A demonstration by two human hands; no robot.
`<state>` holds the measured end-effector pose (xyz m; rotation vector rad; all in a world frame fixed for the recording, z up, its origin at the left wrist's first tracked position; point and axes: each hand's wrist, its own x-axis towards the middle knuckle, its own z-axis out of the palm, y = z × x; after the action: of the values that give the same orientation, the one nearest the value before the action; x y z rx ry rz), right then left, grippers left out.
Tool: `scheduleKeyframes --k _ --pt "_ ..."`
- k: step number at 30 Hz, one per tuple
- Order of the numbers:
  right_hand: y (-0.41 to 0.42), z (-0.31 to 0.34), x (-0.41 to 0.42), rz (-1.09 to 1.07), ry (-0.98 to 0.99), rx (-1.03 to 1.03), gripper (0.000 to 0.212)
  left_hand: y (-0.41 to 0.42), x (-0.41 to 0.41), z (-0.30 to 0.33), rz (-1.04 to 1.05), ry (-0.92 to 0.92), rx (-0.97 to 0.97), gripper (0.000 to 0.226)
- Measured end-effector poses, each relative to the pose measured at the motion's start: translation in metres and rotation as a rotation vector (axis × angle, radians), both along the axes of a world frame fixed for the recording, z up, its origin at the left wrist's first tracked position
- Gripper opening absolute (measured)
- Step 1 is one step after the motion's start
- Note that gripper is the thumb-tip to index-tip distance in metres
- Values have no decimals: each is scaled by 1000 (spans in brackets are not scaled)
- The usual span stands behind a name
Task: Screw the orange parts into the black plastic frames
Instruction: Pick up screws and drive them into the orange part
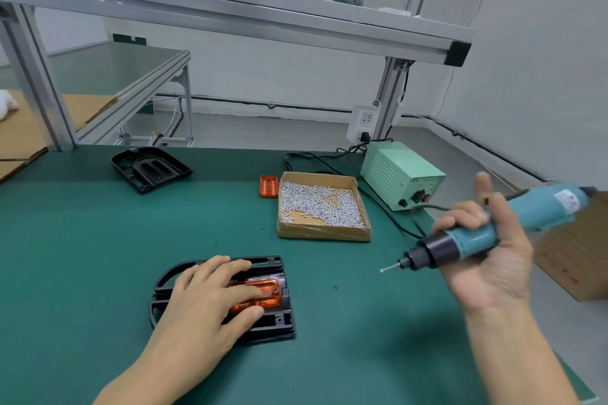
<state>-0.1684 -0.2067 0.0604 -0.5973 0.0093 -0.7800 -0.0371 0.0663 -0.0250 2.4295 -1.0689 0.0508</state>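
Head view, left to right: a second black frame (151, 168) lies in the upper left of the table (82, 256) with no orange part in it, so it looks not yet started. At lower centre the left hand (210, 296) presses flat, fingers straight, on an orange part (268, 294) seated in the near black frame (227, 299); whether any screw is in, I cannot tell. A spare orange part (268, 186) and a box of screws (320, 204) wait at centre, while the right hand (487, 260), its grip curled round the screwdriver (493, 233) with a screw on the tip, hovers at right, so driving probably comes next.
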Motion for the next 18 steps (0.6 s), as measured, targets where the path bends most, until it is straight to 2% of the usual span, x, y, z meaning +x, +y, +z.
scheduleKeyframes --k 3,6,9,12,18 --pt "10 -5 9 -18 75 -92 22 -2 -1 3 16 1 7 51" --pt "17 -11 15 -124 116 -189 20 -5 3 11 25 -10 -77 43" --pt "18 -16 17 -190 107 -202 13 -19 12 24 13 -23 -163 30" --pt "16 -17 17 -258 108 -225 14 -45 29 35 1 -33 -151 18" --pt "24 -22 23 -462 153 -286 23 -118 59 45 -16 87 -143 16"
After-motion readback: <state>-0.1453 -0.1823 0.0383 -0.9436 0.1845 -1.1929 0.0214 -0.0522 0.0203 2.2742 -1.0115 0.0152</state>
